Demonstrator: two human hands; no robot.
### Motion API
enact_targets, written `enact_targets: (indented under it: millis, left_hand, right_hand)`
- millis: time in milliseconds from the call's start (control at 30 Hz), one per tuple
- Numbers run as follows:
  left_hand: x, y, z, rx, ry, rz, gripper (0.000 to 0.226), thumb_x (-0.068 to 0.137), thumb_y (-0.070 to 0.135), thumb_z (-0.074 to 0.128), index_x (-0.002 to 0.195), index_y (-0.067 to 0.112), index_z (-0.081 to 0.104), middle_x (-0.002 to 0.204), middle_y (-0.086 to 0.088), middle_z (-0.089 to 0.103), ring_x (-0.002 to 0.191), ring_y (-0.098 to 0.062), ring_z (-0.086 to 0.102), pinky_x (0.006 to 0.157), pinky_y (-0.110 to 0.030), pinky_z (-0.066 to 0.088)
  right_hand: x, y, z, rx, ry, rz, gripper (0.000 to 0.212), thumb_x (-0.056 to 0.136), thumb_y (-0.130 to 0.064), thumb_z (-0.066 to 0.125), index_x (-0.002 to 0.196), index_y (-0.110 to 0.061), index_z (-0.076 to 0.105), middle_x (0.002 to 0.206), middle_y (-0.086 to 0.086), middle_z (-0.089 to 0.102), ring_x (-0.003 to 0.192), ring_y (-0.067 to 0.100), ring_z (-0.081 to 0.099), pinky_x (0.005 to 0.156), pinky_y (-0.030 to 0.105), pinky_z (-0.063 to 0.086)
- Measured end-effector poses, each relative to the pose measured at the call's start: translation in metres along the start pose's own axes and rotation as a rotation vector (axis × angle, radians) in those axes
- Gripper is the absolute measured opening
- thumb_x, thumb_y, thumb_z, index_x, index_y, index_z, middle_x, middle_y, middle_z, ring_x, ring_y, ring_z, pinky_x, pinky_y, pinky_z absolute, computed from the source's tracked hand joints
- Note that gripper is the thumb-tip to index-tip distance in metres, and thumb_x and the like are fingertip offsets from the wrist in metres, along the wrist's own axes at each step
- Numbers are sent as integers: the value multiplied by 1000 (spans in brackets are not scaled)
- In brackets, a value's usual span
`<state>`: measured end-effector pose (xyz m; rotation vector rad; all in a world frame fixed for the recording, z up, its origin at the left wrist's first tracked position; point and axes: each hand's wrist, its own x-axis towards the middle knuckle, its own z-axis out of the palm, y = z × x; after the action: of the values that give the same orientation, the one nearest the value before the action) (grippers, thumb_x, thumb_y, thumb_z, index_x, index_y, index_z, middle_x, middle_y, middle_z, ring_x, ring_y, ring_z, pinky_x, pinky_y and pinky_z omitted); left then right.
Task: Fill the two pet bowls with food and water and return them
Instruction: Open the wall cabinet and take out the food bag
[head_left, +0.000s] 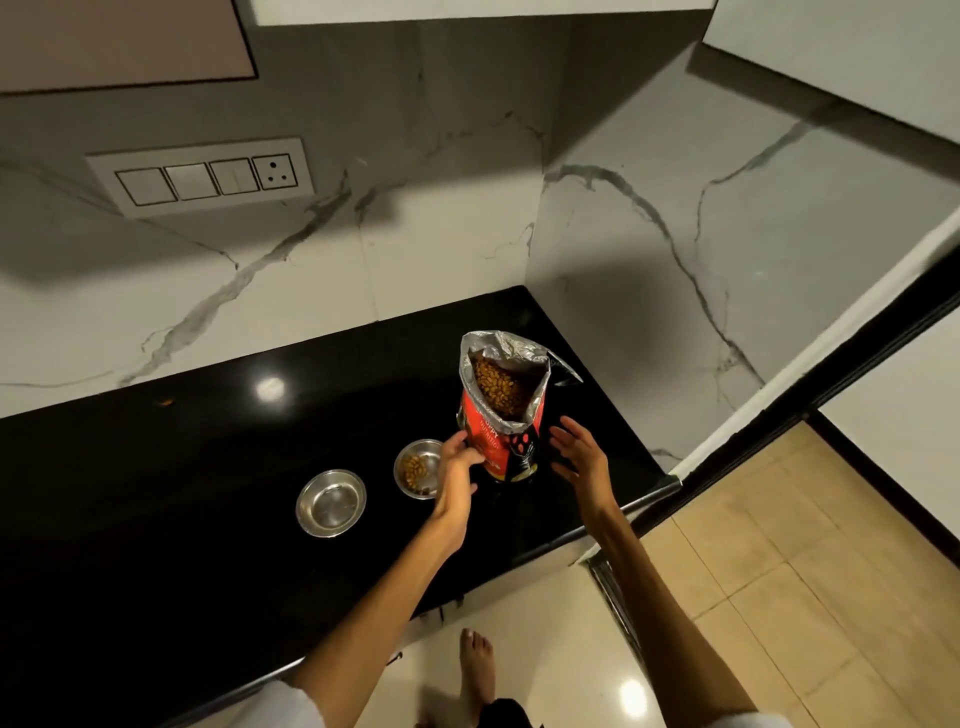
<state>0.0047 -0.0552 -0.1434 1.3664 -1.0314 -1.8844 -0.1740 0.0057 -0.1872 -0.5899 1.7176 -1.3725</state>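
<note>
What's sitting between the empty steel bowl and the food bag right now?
In the head view, the bowl with kibble sits between the empty bowl and the bag, partly covered by the left hand.

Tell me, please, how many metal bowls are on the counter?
2. One empty bowl sits left on the black counter. The bowl with kibble is beside the food bag, partly behind the left hand. No others are visible.
</note>
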Motion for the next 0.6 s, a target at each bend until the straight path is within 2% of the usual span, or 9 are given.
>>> enact_targets:
  millis: [133,433,533,600]
  left_hand:
    - [-18,1,-2,11,-32,13,58,97,12,51,153,16,40,148,-6,46,137,-22,42,120,-52,32]
    - [-53,10,-3,7,-109,49,51,101,13,49,151,20,43,149,-3,49,139,-19,43,120,-51,33]
    - [-61,16,-1,-8,-133,62,49,100,12,50,148,22,46,143,0,51,133,-15,46,119,-50,34]
    - [-66,19,1,-14,-144,82,41,100,10,49,137,28,53,134,5,55,123,-11,50,116,-47,37]
  right_hand:
    - [-17,-1,1,18,21,-25,42,113,-18,30,152,-17,47,149,10,56,138,27,53,117,52,43]
    - [-51,-16,4,59,45,-99,40,111,-18,38,149,-19,50,143,5,62,134,22,57,115,51,45]
    - [-62,-23,3,63,53,-138,40,111,-20,40,150,-18,50,143,5,61,133,22,58,115,52,45]
    - [-70,-30,3,59,56,-176,42,109,-26,44,150,-18,50,144,5,61,133,21,58,115,51,46]
